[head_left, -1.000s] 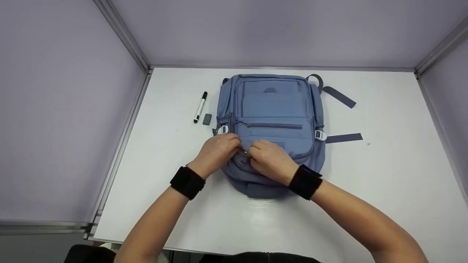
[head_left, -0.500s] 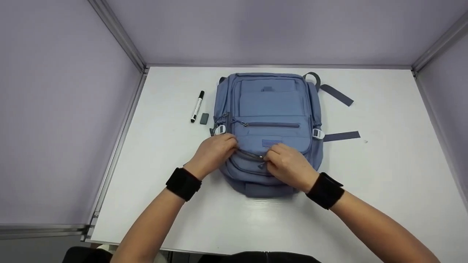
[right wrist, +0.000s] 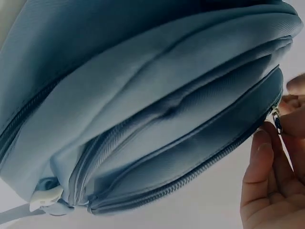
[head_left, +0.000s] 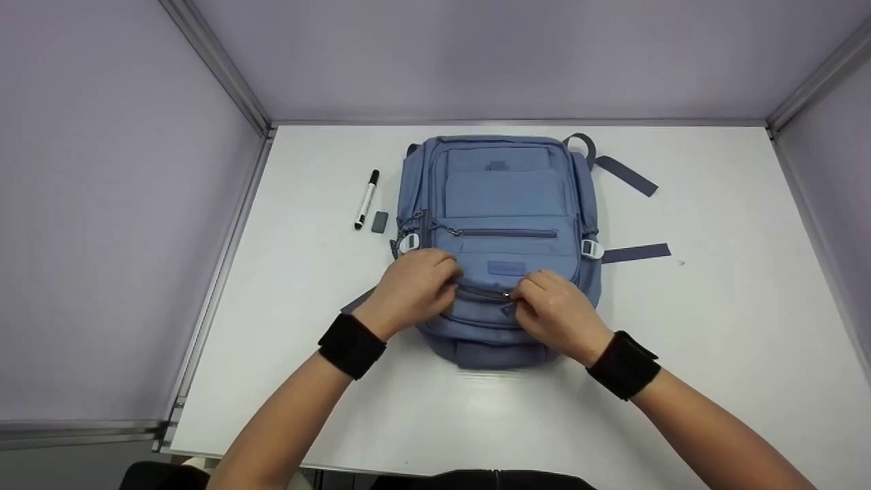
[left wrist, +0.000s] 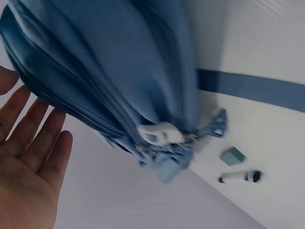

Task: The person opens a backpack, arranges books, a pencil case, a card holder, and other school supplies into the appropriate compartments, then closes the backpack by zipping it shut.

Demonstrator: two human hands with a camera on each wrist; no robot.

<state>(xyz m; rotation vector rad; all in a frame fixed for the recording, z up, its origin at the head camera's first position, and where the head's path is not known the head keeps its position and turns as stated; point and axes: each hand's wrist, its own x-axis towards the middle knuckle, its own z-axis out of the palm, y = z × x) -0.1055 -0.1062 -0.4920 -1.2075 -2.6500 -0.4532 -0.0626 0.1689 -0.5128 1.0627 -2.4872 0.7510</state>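
A blue backpack [head_left: 503,194] lies front side up on the white table. My right hand [head_left: 561,313] pinches the zipper pull [right wrist: 277,121] of its lower front pocket. In the right wrist view the pocket [right wrist: 190,143] gapes, its zipper teeth apart from the slider toward the white buckle [right wrist: 46,198]. My left hand [head_left: 415,289] is at the left part of this zipper [head_left: 480,293], its thumb and forefinger at the pocket's edge. In the left wrist view that hand's other fingers [left wrist: 52,138] are fairly straight beside the bag.
A black-capped marker [head_left: 366,199] and a small dark green block [head_left: 380,222] lie left of the bag. Loose straps [head_left: 636,253] stretch from its right side over the table [head_left: 714,340]. Pale panels [head_left: 517,61] stand along the table's back and sides.
My right hand has drawn the zipper pull to the right along the pocket, leaving more zipper showing between my hands. My left hand has shifted slightly right along the zipper.
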